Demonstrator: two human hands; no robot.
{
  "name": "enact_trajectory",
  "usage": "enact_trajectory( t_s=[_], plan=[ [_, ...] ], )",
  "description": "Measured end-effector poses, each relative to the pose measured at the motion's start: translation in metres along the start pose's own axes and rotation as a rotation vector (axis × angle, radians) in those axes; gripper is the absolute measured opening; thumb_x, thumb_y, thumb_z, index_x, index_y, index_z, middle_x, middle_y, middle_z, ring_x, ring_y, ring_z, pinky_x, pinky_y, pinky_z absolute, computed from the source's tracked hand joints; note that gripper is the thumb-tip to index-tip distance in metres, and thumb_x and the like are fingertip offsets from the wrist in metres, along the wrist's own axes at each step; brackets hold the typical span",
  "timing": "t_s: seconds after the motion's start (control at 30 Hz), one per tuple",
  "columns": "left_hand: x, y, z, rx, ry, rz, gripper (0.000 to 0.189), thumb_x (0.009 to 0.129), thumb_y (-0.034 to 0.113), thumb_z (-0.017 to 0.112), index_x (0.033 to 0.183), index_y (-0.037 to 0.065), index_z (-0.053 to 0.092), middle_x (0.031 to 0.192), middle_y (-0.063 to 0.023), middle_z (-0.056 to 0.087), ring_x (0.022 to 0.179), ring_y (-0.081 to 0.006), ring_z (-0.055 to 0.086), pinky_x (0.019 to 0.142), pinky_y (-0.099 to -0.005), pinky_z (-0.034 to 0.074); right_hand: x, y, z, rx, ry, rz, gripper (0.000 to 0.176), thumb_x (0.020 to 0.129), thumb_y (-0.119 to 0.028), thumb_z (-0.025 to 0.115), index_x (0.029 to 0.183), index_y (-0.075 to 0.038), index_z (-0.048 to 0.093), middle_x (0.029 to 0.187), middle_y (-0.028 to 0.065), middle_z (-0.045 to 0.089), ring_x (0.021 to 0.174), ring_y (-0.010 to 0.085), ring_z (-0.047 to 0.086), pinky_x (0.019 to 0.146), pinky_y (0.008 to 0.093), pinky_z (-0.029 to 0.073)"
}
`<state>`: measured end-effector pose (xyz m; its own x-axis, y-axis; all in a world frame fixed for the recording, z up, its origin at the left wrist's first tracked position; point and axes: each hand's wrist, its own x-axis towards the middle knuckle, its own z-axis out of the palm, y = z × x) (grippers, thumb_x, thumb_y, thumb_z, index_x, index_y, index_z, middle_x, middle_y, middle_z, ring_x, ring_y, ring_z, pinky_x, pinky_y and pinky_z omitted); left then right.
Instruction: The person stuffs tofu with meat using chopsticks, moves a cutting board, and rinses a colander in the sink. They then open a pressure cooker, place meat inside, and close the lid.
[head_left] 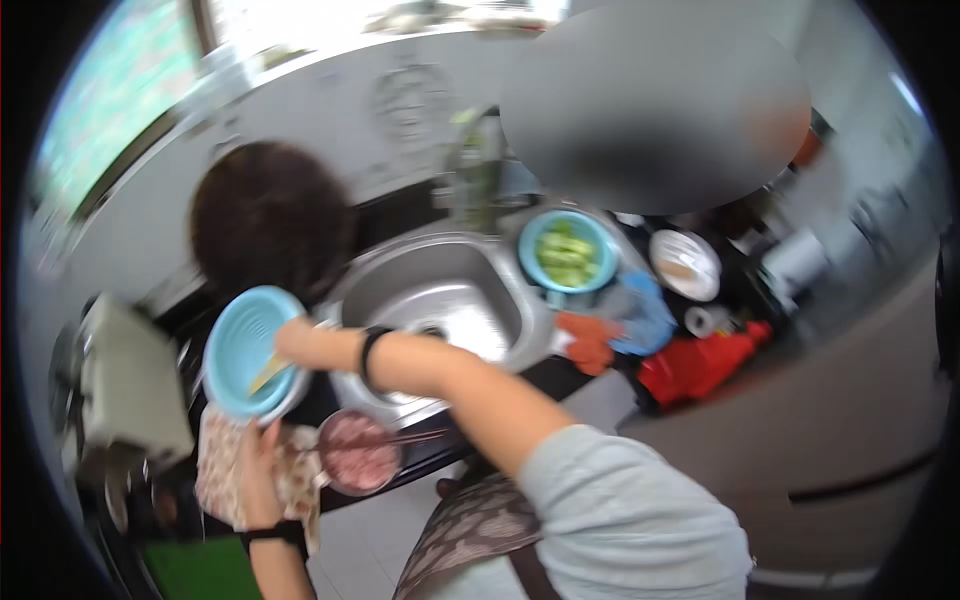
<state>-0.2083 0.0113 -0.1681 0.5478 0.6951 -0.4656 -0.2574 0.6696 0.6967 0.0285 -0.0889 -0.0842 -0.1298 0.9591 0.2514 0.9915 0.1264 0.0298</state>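
Note:
A light blue bowl [232, 345] is tilted at the left, with a white rim or second vessel showing beneath it. My left hand [260, 460] holds the bowl's near edge from below. Over the bowl's right side, my right hand [300, 343] is closed round a pale yellowish piece [268, 374], perhaps a utensil, whose end points down into the bowl. Beside my left hand is a bowl of pink minced meat [360, 452] with dark chopsticks [415, 437] across it. A patterned cloth [218, 470] lies under my left forearm.
The steel sink [440, 290] lies at the centre. Beyond its right side sits a blue bowl [530, 250] of green vegetables. Orange, blue and red items and a plate [685, 265] are farther right. A dark round object [265, 220] stands behind the tilted bowl.

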Motion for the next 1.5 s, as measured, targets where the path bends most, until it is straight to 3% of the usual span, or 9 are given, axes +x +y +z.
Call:
enact_trajectory(
  t_s=[0.2, 0.5, 0.7, 0.9, 1.0, 1.17, 1.23, 1.37, 1.5],
  plan=[
    [-0.016, 0.014, 0.018, 0.105, 0.144, 0.001, 0.030, 0.090, 0.015, 0.044, 0.113, -0.004, 0.040, 0.113, -0.0166, 0.044, 0.102, -0.0288, 0.049, 0.089, -0.0376, 0.046, -0.006, -0.008, -0.050, -0.039, -0.190, 0.061, 0.027, 0.058, -0.020, 0.069, 0.082, -0.007, 0.064, 0.083, 0.0059, 0.062, 0.077, 0.0213, 0.061, 0.059, 0.0368, 0.049],
    [-0.066, 0.037, 0.064, 0.197, 0.448, -0.004, 0.046, 0.085, 0.021, 0.052, 0.121, 0.000, 0.032, 0.121, -0.0175, 0.034, 0.113, -0.0337, 0.036, 0.085, -0.0487, 0.044, -0.095, 0.024, -0.163, 0.440, 0.195, 0.068, 0.037, 0.063, -0.022, 0.069, 0.087, 0.000, 0.053, 0.087, 0.0157, 0.055, 0.079, 0.0312, 0.058, 0.069, 0.0377, 0.047],
    [-0.101, 0.053, 0.049, 0.167, 0.146, 0.117, 0.051, 0.084, 0.025, 0.052, 0.126, 0.004, 0.032, 0.128, -0.0157, 0.034, 0.108, -0.0284, 0.044, 0.089, -0.0379, 0.040, -0.239, 0.094, -0.191, 0.598, 0.099, 0.130, 0.029, 0.077, -0.024, 0.061, 0.096, -0.004, 0.051, 0.093, 0.0117, 0.055, 0.086, 0.0299, 0.055, 0.074, 0.0382, 0.044],
    [-0.182, 0.001, 0.211, 0.276, 0.130, 0.403, 0.049, 0.084, 0.012, 0.051, 0.126, -0.002, 0.030, 0.127, -0.0174, 0.037, 0.114, -0.0270, 0.042, 0.093, -0.0367, 0.038, -0.352, 0.218, -0.144, 0.182, -0.023, 0.437, 0.033, 0.079, -0.018, 0.055, 0.105, 0.001, 0.048, 0.115, 0.0168, 0.048, 0.107, 0.0305, 0.047, 0.086, 0.0389, 0.041],
    [-0.176, -0.048, 0.321, 0.336, -0.117, 0.168, 0.035, 0.084, 0.006, 0.048, 0.118, 0.000, 0.041, 0.117, -0.0149, 0.047, 0.108, -0.0237, 0.048, 0.091, -0.0346, 0.040, -0.379, 0.286, -0.107, -0.359, -0.248, 0.435, 0.053, 0.078, -0.015, 0.049, 0.126, 0.001, 0.033, 0.137, 0.0147, 0.025, 0.128, 0.0273, 0.023, 0.092, 0.0536, 0.032],
    [-0.075, -0.133, 0.426, 0.409, -0.158, -0.169, 0.025, 0.085, 0.006, 0.048, 0.110, -0.001, 0.048, 0.107, -0.0154, 0.053, 0.099, -0.0251, 0.053, 0.084, -0.0323, 0.046, -0.374, 0.307, -0.108, -0.433, -0.516, 0.559, 0.044, 0.079, -0.015, 0.050, 0.119, 0.001, 0.044, 0.129, 0.0140, 0.038, 0.120, 0.0265, 0.037, 0.091, 0.0473, 0.036],
    [-0.030, -0.156, 0.439, 0.288, -0.142, -0.142, 0.020, 0.084, 0.000, 0.046, 0.104, -0.002, 0.049, 0.100, -0.0165, 0.055, 0.091, -0.0269, 0.058, 0.073, -0.0301, 0.053, -0.322, 0.287, -0.138, 0.118, -0.642, 0.594, 0.036, 0.081, -0.016, 0.051, 0.113, -0.001, 0.051, 0.109, 0.0173, 0.055, 0.102, 0.0281, 0.053, 0.085, 0.0407, 0.042],
    [-0.004, -0.171, 0.439, 0.218, -0.056, -0.117, 0.009, 0.081, -0.005, 0.048, 0.088, -0.008, 0.052, 0.081, -0.0171, 0.059, 0.067, -0.0271, 0.063, 0.056, -0.0247, 0.056, -0.252, 0.235, -0.115, 0.727, 0.244, 0.313, 0.024, 0.083, -0.011, 0.050, 0.103, 0.001, 0.056, 0.092, 0.0160, 0.062, 0.085, 0.0231, 0.061, 0.075, 0.0310, 0.047],
    [-0.012, -0.155, 0.419, 0.345, 0.047, -0.031, 0.011, 0.084, 0.002, 0.049, 0.084, -0.007, 0.056, 0.080, -0.0155, 0.061, 0.058, -0.0204, 0.063, 0.051, -0.0227, 0.055, -0.198, 0.213, -0.079, 1.202, 0.243, 0.494, 0.018, 0.077, -0.006, 0.059, 0.091, 0.004, 0.060, 0.083, 0.0098, 0.063, 0.074, 0.0156, 0.060, 0.067, 0.0267, 0.048]
  ],
)
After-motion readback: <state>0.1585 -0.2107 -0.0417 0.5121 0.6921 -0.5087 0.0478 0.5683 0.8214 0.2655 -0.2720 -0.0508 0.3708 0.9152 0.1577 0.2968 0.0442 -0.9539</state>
